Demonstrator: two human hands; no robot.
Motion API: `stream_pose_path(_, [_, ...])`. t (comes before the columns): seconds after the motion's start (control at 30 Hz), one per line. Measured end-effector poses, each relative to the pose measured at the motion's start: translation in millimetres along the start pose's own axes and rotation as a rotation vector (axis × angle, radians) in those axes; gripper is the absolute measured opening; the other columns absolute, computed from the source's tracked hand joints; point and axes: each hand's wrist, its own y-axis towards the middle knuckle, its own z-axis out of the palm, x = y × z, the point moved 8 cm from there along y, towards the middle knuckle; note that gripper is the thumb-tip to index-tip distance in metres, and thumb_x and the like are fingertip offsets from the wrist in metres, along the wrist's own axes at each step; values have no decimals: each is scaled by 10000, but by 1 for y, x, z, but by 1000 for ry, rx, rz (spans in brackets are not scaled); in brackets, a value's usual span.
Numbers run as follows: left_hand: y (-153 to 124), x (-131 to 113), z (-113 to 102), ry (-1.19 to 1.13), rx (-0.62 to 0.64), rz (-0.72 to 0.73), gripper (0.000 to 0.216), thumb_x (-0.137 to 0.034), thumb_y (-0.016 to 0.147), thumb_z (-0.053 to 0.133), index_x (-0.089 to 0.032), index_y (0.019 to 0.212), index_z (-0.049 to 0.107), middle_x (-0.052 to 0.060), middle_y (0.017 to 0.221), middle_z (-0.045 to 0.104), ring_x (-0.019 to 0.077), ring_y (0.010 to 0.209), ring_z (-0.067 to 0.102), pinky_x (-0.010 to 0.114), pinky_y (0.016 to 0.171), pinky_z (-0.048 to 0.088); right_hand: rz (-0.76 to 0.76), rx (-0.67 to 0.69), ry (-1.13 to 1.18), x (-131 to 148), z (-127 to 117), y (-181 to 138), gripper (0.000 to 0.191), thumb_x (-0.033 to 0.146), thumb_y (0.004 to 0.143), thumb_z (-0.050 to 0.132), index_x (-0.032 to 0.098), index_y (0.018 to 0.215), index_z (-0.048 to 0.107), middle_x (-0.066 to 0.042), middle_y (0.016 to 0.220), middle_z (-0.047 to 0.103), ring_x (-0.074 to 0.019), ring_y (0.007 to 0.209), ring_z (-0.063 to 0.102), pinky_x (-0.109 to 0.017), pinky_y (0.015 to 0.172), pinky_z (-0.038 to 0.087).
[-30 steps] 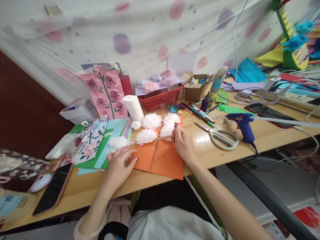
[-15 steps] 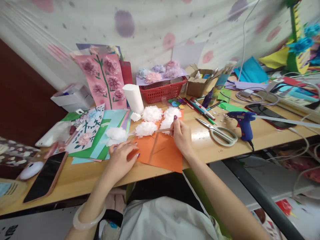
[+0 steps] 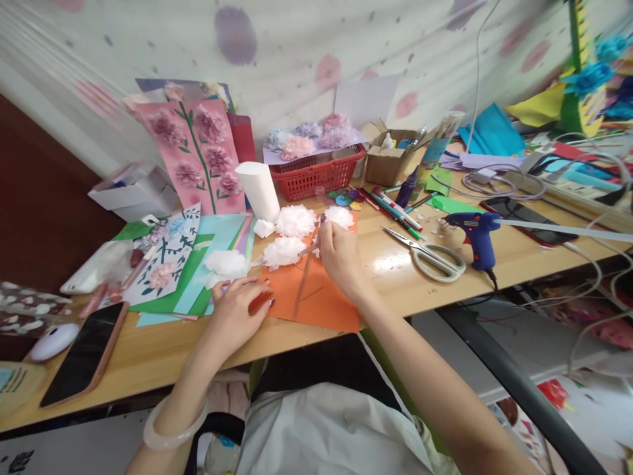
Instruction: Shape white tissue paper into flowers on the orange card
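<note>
My right hand point(image 3: 339, 258) pinches a slim brown stick point(image 3: 308, 249) above an orange paper sheet point(image 3: 331, 305); its exact kind is hard to make out. The stick points left, across a white fluffy paper flower point(image 3: 283, 253). Another white flower point(image 3: 295, 220) sits behind that one, and a third point(image 3: 341, 216) lies beyond my right fingers. My right hand partly covers more white fluff. My left hand point(image 3: 241, 307) rests with spread fingers at the sheet's left edge, holding nothing. Just behind it lies a loose clump of white tissue point(image 3: 227, 263).
Scissors point(image 3: 438, 260) and a blue glue gun point(image 3: 475, 237) lie to the right, markers point(image 3: 398, 211) behind them. A white roll point(image 3: 260, 191) stands before a red basket point(image 3: 321, 178). Coloured papers point(image 3: 195, 290) and a phone point(image 3: 84, 356) are on the left.
My right hand has moved left with the brown stick, over the nearer flowers. My left hand stays in about the same place. The view has shifted slightly.
</note>
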Motion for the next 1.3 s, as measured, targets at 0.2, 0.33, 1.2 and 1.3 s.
stream_pose_path(0.2, [-2,-3,-2,53,19,22,192,-253,851,569,-277,956,728,66,1127,772,324,1142,626,577,1036,308,-52,-18,-5,15,-3,2,502,425,1030,309,245,569,385,7,493,473,-162,491,462,-299,539,294])
stream_pose_path(0.33, [-3,-5,0,76,26,29,214,-248,864,548,-269,989,721,86,1146,763,327,1163,614,582,1037,311,3,-105,118,8,-28,-4,524,479,1023,334,240,564,418,22,462,462,-155,482,481,-289,526,327])
stream_pose_path(1.2, [36,102,-62,175,-276,-345,415,-188,818,545,-196,1232,581,107,932,805,343,1201,643,612,1107,274,492,-144,602,-70,-44,-70,527,561,933,497,212,540,457,40,439,446,-109,443,399,-247,467,319])
stream_pose_path(1.3, [26,110,-75,20,-400,-398,396,-204,792,589,-199,1188,587,100,970,798,319,1164,664,563,1095,352,487,-134,611,-71,-43,-71,531,573,932,500,210,547,457,43,441,448,-104,443,397,-239,465,315])
